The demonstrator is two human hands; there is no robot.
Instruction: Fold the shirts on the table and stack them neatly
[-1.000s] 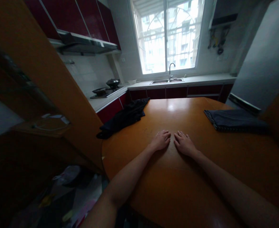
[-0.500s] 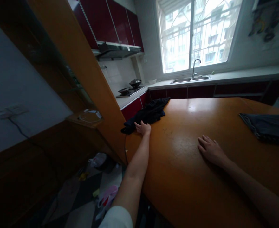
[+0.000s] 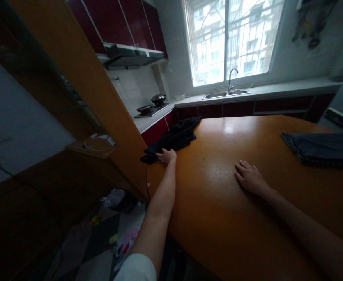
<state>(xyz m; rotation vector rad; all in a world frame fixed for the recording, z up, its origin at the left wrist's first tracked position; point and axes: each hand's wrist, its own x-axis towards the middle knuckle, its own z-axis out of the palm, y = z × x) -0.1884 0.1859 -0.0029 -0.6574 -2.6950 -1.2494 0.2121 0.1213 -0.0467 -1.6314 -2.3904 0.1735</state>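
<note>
My left hand (image 3: pixel 168 156) reaches out to the near end of a dark crumpled garment (image 3: pixel 175 134) at the table's left edge. Its thumb and fingers close on the cloth, and the fingertips are partly lost against the dark fabric. Palm down on the wooden table (image 3: pixel 215 222), my right hand (image 3: pixel 250 177) lies with fingers apart and holds nothing. Folded dark jeans (image 3: pixel 326 150) rest on the table's right side, away from both hands.
A wooden cabinet post (image 3: pixel 101 101) stands beside the table's left edge. Bags and other items (image 3: pixel 113 199) lie on the checkered floor below. Beyond the table are a stove (image 3: pixel 152 111) with pans, a sink (image 3: pixel 227 93) and a window (image 3: pixel 232 43).
From beside my right hand, my left hand has moved left to the dark garment, and its spread fingers have drawn in on the cloth. The view has turned left, then slightly back.
</note>
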